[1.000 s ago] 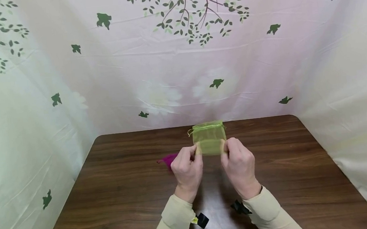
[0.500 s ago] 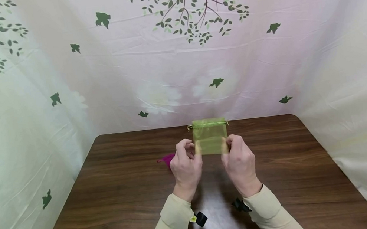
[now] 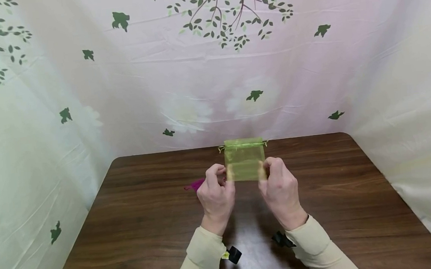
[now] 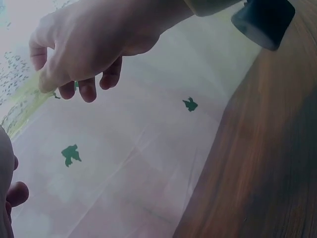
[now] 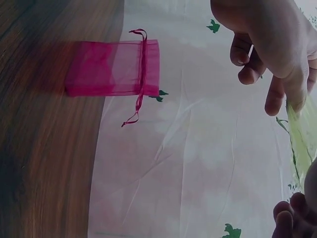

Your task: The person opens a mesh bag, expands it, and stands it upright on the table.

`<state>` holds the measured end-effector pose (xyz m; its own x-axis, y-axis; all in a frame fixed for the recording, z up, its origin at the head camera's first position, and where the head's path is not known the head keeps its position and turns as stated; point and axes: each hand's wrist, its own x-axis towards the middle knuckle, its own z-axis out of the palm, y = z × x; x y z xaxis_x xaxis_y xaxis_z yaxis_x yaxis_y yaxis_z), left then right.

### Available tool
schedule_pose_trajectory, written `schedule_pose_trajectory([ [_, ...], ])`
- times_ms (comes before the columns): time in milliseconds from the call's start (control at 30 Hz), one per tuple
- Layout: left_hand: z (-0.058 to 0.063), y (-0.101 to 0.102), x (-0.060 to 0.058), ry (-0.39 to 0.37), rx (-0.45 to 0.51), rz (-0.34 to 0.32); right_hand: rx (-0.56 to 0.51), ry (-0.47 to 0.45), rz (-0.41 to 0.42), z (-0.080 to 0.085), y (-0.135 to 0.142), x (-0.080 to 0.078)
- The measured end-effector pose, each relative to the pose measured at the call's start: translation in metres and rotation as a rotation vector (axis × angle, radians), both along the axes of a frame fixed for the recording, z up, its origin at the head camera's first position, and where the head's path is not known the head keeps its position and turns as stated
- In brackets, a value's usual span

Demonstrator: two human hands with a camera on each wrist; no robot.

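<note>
A sheer yellow-green drawstring pouch is held up above the table, its drawstring end facing away from me. My left hand pinches its near left corner, with the index finger bent above the thumb. On the opposite corner my right hand pinches the fabric. Both thumb tips look tinted where they overlap the pouch. A magenta drawstring pouch lies beyond my left hand, which partly hides it in the head view. The right wrist view shows this magenta pouch whole, with its cord ends loose.
The dark wooden table extends around both arms. Pale cloth walls printed with leaves and birds enclose it at the back and sides. Small black devices sit on both wrists, including the left wrist device.
The yellow-green pouch has spread flatter, and its cords now show on both sides. My left index finger has lifted a little. Both hands stay in almost the same place.
</note>
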<state>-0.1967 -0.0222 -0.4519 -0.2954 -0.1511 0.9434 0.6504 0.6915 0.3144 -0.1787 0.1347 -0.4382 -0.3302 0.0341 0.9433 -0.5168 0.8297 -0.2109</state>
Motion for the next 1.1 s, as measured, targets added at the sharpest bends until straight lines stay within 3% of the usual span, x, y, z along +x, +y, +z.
schedule_pose_trajectory([
  [133, -0.001, 0.0, -0.001, 0.029, -0.002, -0.012, 0.002, -0.003, 0.019, 0.0, 0.001, 0.0],
  [367, -0.003, 0.0, -0.003, 0.051, -0.032, -0.049, 0.001, -0.044, 0.127, 0.001, 0.001, -0.001],
  [633, -0.007, 0.001, -0.001, 0.007, -0.016, -0.103, -0.039, -0.104, 0.216, -0.001, 0.002, -0.002],
  [967, -0.013, 0.001, -0.003, -0.048, 0.003, -0.143, -0.057, -0.129, 0.264, -0.003, 0.004, -0.004],
  [1100, -0.012, -0.002, -0.004, -0.067, 0.003, -0.205, -0.065, -0.158, 0.311, -0.005, 0.007, -0.004],
])
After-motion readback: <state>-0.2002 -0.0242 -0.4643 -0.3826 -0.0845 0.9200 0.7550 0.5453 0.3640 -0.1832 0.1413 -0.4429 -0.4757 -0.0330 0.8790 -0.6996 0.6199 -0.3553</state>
